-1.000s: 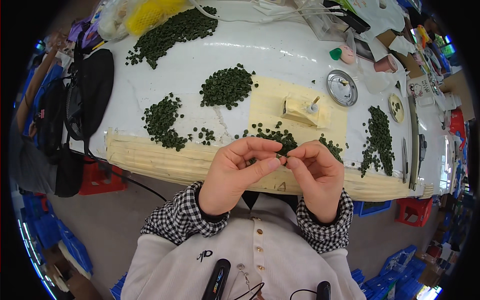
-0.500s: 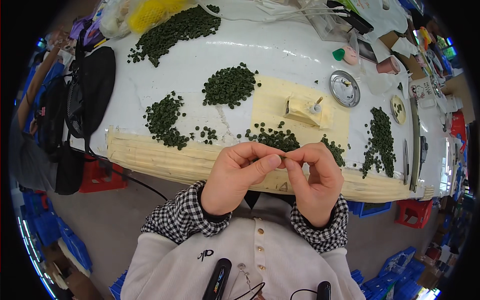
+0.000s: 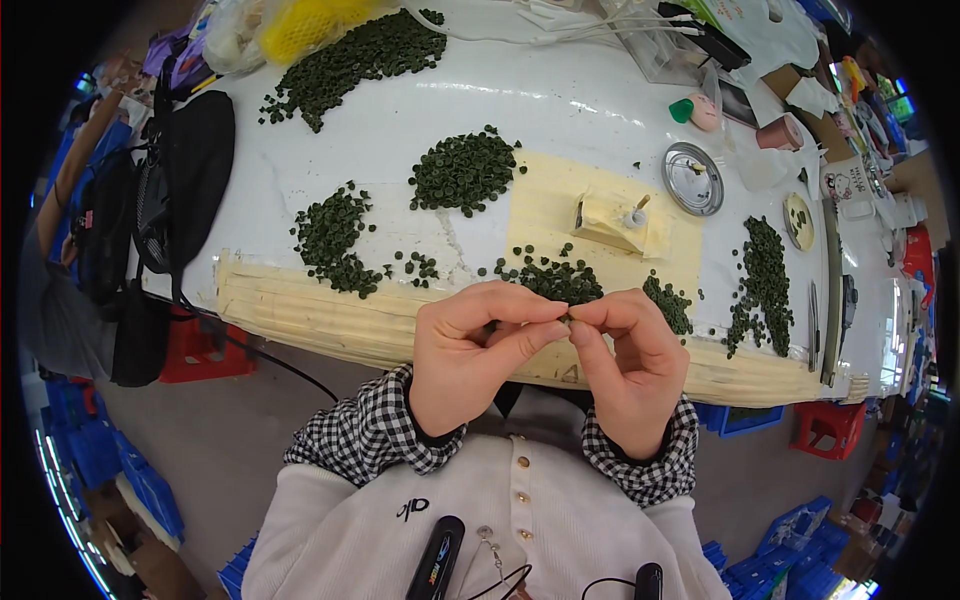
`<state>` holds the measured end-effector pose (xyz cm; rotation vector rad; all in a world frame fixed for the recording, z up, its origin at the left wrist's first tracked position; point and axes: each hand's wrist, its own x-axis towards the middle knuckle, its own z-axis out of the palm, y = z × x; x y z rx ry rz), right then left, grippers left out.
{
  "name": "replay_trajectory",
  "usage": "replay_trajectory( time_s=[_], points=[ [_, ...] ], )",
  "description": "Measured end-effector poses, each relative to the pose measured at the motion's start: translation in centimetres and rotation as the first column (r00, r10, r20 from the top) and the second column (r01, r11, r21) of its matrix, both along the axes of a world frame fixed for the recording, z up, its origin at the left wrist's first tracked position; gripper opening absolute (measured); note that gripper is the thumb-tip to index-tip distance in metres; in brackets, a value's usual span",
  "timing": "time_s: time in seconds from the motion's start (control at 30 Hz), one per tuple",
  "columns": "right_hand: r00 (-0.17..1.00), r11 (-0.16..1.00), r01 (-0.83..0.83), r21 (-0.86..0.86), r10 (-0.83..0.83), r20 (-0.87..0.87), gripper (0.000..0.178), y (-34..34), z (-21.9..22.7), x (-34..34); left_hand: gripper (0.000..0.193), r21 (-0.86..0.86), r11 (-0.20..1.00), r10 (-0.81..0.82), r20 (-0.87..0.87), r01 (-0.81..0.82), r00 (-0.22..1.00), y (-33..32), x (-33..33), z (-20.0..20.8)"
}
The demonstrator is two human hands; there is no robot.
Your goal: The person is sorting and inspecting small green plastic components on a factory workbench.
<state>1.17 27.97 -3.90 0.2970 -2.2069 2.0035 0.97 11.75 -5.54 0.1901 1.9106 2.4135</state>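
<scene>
- The small green piece (image 3: 566, 318) sits pinched between both hands, held above the desk's near edge, just in front of my chest.
- My left hand (image 3: 470, 355) has its fingers (image 3: 535, 335) clamped on it; my right hand (image 3: 625, 365) has slid closer since a second ago, fingertips now meeting the left's.
- I judge the two hands are working the piece together.
- Green piles (image 3: 462, 172) lie on the desk (image 3: 560, 100) beyond.
</scene>
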Motion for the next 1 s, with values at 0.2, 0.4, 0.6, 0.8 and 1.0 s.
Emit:
replay_trajectory(
  time_s=[0.2, 0.4, 0.6, 0.8, 1.0],
  points=[
    [0.969, 0.981, -0.077, -0.176, 0.115, 0.217, 0.022, 0.2, 1.1, 0.6, 0.019, -0.093, 0.992, 0.069, -0.158, -0.085, 0.985, -0.1, -0.2, 0.0],
    [0.996, 0.997, -0.071, -0.028, 0.072, 0.055, 0.022, 0.8, 0.5, 0.2, 0.016, 0.261, 0.957, -0.194, 0.248, 0.127, 0.949, -0.6, -0.8, 0.2],
    [0.974, 0.956, 0.029, 0.292, 0.038, -0.221, 0.024, 1.1, 1.2, -0.4, 0.018, 0.499, 0.848, -0.387, 0.347, 0.181, 0.854, -0.7, -0.8, -0.6],
    [0.958, 0.94, 0.031, 0.341, 0.069, -0.277, 0.024, 1.1, 1.1, -0.6, 0.017, 0.482, 0.841, -0.446, 0.359, 0.246, 0.82, -0.9, -1.0, -0.2],
    [0.974, 0.968, -0.045, 0.249, 0.097, -0.204, 0.024, 1.2, 0.7, -0.4, 0.013, 0.551, 0.8, -0.481, 0.35, 0.239, 0.804, -0.9, -0.8, -0.7]
  ],
)
